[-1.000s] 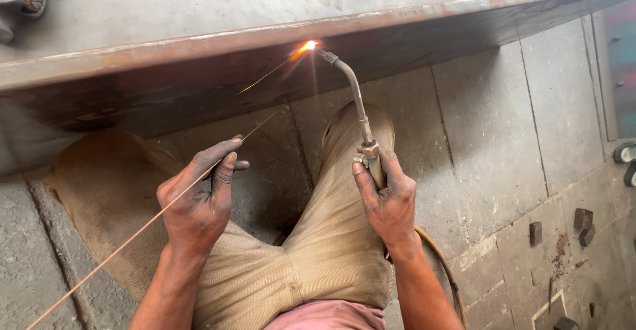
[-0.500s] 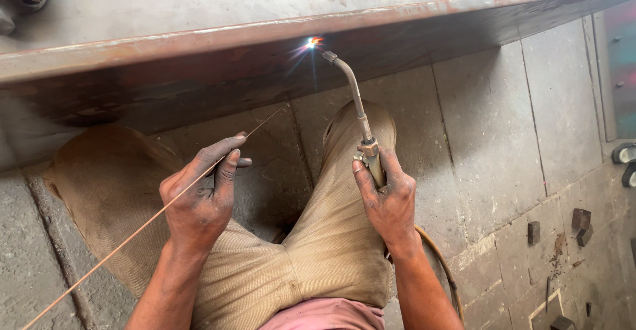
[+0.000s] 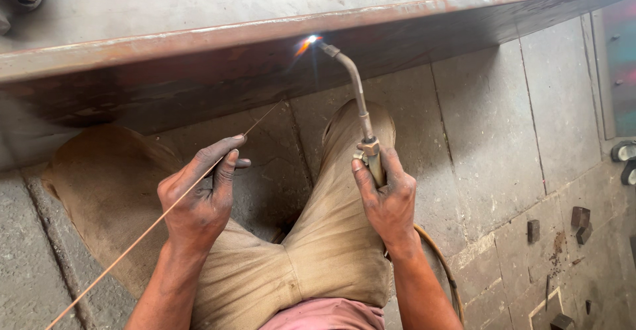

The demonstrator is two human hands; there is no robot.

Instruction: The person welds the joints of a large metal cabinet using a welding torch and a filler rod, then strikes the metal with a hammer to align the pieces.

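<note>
Head view, looking down: gas torch (image 3: 361,105) gripped in the right hand (image 3: 389,197), fingers (image 3: 363,179) wrapped tight round the brass handle, thumb along its near side. Curved torch neck rose from that hand up and leftward to the nozzle, which sat just under the rusty lip of the steel plate edge (image 3: 199,39). Bright flame (image 3: 309,40) burned right at that edge, touching the metal, with a faint orange streak trailing down-left of it. Below the torch handle, behind the right wrist, ran a hose (image 3: 440,264), curving toward the lower frame.

Left of the torch, well apart from it, was the left hand (image 3: 199,201), pinching a thin filler rod (image 3: 132,244) between thumb and forefinger, remaining fingers curled loosely beneath. Rod ran from the lower-left corner up through the pinch; its tip pointed toward the flame but stopped short of it, under the shadowed side of the plate.

Beneath both hands: bent knees in khaki trousers (image 3: 318,250), right knee directly under the torch neck. Right of the torch, on the stone slab floor (image 3: 490,144), lay several small dark metal blocks (image 3: 580,217), well clear of the hands.
</note>
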